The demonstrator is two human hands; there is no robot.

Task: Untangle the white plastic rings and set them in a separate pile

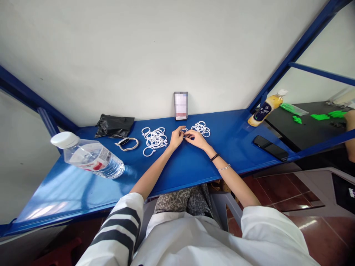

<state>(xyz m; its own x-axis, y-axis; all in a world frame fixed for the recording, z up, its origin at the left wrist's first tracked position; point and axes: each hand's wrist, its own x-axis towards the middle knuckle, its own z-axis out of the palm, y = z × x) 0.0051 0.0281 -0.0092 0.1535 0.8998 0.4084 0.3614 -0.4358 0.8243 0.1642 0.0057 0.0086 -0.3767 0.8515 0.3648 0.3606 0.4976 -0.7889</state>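
A white ring, partly covered by fingers, is held between two bare hands over the blue surface, in front of an upright phone at the far wall. The left hand pinches the ring from its left; the right hand has its fingertips bent in at the ring's right side, though from here one cannot tell whether they grip or merely touch it. The ring, being round, presents no clear long axis. A larger pile of rings lies to the left, nearer the left hand and clear of its fingers. A smaller pile of rings lies just beyond the right hand, far and slightly right of its knuckles; the right hand is the nearer to it.
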